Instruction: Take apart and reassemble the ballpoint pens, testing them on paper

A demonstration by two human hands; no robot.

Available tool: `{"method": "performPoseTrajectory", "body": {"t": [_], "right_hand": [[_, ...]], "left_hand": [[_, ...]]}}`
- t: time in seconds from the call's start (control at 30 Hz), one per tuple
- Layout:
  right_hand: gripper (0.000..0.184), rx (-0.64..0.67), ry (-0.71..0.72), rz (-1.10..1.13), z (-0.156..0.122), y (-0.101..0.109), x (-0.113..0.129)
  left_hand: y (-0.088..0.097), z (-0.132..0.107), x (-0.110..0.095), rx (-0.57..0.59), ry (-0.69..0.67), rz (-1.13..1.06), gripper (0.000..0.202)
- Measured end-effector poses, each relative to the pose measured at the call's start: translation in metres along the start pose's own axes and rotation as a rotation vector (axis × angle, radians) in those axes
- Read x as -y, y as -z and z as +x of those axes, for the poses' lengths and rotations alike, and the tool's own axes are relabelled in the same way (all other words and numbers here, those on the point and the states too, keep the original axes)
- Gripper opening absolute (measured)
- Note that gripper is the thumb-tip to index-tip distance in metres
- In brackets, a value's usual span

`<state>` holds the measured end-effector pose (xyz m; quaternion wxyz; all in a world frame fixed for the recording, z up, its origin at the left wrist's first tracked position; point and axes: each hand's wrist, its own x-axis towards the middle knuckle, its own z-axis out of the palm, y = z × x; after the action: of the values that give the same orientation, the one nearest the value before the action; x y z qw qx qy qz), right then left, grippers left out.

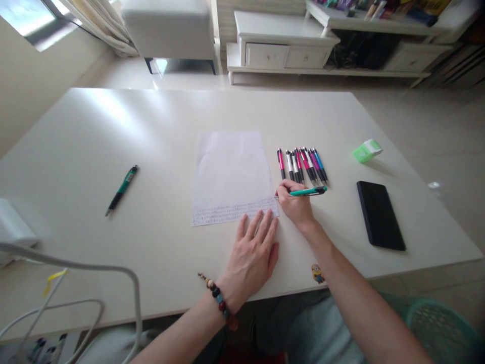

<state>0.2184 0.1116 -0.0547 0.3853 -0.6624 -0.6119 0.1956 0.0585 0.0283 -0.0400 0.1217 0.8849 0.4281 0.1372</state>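
A white sheet of paper (231,167) lies on the table, with several rows of small handwriting along its near edge. My left hand (253,247) rests flat with fingers stretched out, its fingertips on the written rows; a beaded bracelet (220,298) circles that wrist. Closed around a green pen (308,191), my right hand (297,205) sits at the sheet's right edge, by the end of the written lines. The pen's tip is mostly hidden by the fingers. Just beyond that hand, a row of several pens (303,164) in pink, white, purple and blue lies side by side.
On the left of the white table (159,263) lies a dark green pen (122,190). A black phone (381,215) and a green-and-white eraser (367,150) are at the right. Grey cables (125,270) loop over the near left corner. A small cartoon sticker (317,273) marks the front edge.
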Motion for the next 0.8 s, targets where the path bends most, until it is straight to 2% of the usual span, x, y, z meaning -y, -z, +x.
{"method": "performPoseTrajectory", "body": {"t": [0.13, 0.3, 0.57, 0.67, 0.73, 0.8], "right_hand": [[0.022, 0.015, -0.014, 0.013, -0.0001, -0.0009, 0.0004], [0.023, -0.028, -0.013, 0.026, -0.001, -0.0018, 0.0011], [0.018, -0.04, -0.122, 0.265, -0.0024, 0.0021, -0.0028], [0.014, -0.093, -0.152, 0.367, -0.0026, 0.0012, -0.003], [0.023, -0.14, -0.155, 0.393, -0.003, 0.0015, -0.0005], [0.044, -0.163, -0.137, 0.382, -0.0038, 0.0037, 0.0039]], "left_hand": [[-0.0005, -0.0005, 0.0002, 0.005, 0.009, -0.012, 0.047], [-0.0008, -0.0011, 0.0001, 0.028, 0.017, -0.017, 0.046], [-0.0002, -0.0021, -0.0001, 0.001, 0.016, -0.033, 0.046], [-0.0004, -0.0031, 0.0001, -0.013, 0.012, -0.035, 0.046], [-0.0003, -0.0041, 0.0002, -0.025, 0.007, -0.029, 0.045], [-0.0001, -0.0052, 0.0004, -0.035, 0.004, -0.02, 0.044]]}}
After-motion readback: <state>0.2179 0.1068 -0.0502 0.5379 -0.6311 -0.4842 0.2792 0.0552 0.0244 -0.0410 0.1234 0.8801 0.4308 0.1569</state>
